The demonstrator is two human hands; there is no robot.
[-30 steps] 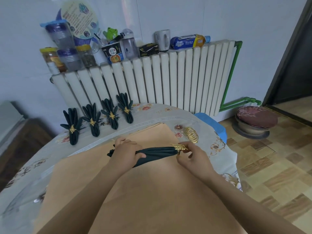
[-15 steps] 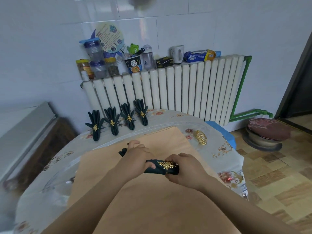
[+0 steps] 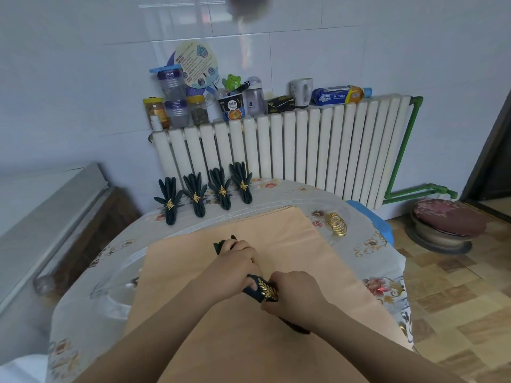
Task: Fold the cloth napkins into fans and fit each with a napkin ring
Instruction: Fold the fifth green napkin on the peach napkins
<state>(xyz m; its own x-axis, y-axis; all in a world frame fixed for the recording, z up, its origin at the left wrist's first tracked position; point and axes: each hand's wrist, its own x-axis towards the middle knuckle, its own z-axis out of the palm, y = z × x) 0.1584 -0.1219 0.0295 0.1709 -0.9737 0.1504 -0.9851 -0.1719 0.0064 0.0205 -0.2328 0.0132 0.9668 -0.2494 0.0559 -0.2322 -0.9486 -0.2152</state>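
The dark green napkin (image 3: 255, 287), pleated into a tight bundle, lies just below the middle of the frame on the peach cloth (image 3: 290, 244), and the gold leaf napkin ring (image 3: 267, 292) now sits well along its length; a second ago the ring was only at the bundle's right-hand tip, so it has been slid inward and the bundle has swung from lying across the frame to running diagonally from upper left to lower right. By my reading, the ring is near its seat and this fifth napkin is close to being ready for fanning out. The left hand (image 3: 237, 268) is curled around the bundle above and left of the ring, with a dark tip poking out beyond the knuckles. The right hand (image 3: 293, 295) closes its fingers on the ring and the napkin's lower end, which shows as a dark edge beneath the wrist. Further out, spare gold rings (image 3: 337, 225) lie on the flowered tablecloth (image 3: 373, 244) at centre right, and four finished fan napkins (image 3: 207, 194) stand in a row before the radiator (image 3: 304, 150).
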